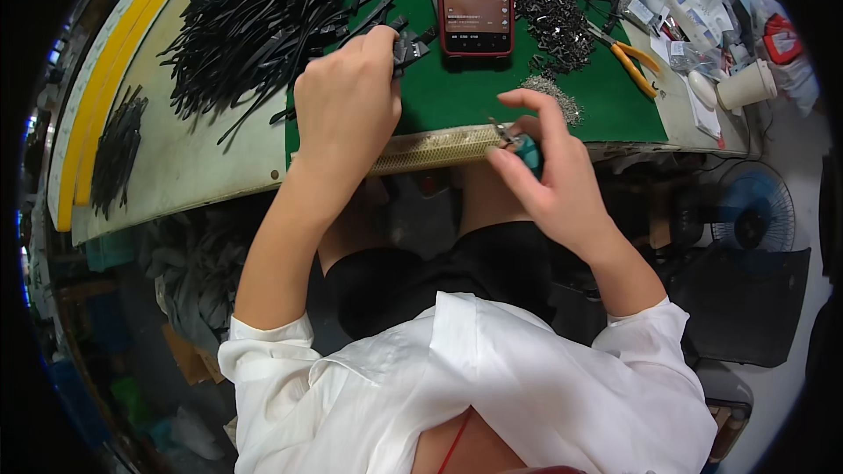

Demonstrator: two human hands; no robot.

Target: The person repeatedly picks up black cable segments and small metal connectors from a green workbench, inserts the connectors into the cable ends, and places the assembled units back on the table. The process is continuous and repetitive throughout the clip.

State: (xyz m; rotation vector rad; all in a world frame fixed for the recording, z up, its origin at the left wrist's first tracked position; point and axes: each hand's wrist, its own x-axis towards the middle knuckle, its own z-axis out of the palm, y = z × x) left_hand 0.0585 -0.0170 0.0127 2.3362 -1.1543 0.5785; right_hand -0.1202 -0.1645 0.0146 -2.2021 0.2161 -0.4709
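My left hand (pixel 351 101) is closed over the green mat (pixel 421 96), its fingers pinched on a black strap piece (pixel 409 52) with a flat, squarish end. A large heap of thin black straps (pixel 237 31) lies beyond and to the left of it. At the mat's near edge, my right hand (pixel 553 171) curls around a small teal-handled tool (pixel 529 154) with a metal tip; its exact kind is unclear. The index finger of that hand is raised. Close by are a pile of small silvery parts (pixel 555 98) and a larger pile of small black parts (pixel 558 26).
A phone (pixel 474 4) in a red case stands at the mat's far side. Orange-handled pliers (pixel 634 66) lie at the right, near a white cup (pixel 746 85) and plastic bags (pixel 698 17). Yellow strips (pixel 114 70) and a small black strap bundle (pixel 118 154) occupy the left side.
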